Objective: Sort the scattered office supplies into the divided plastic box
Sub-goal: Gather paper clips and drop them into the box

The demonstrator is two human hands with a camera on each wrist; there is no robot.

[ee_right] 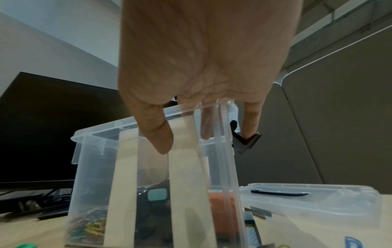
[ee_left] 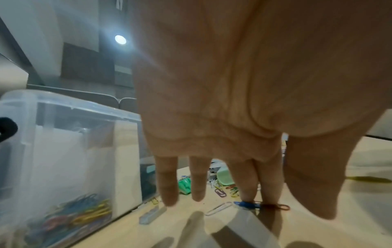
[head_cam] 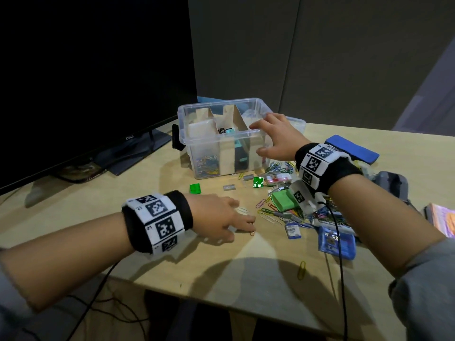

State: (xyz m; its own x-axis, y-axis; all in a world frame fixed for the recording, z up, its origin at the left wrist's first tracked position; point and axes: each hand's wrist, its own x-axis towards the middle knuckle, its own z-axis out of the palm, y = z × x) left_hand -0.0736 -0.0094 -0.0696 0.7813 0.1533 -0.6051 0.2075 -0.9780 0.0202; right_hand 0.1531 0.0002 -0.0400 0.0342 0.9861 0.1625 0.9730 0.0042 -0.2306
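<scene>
the clear divided box (head_cam: 222, 141) stands on the desk (head_cam: 172, 254) in front of a dark monitor (head_cam: 86, 82), with coloured paper clips (head_cam: 206, 163) in its left compartment. the right hand (head_cam: 275, 136) hovers spread over the box's right end, holding nothing. the left hand (head_cam: 221, 217) lies flat with straight fingers, its fingertips (ee_left: 270, 199) pressing a reddish paper clip (ee_left: 280, 206) to the desk. more clips (head_cam: 278, 168) lie scattered to the right.
</scene>
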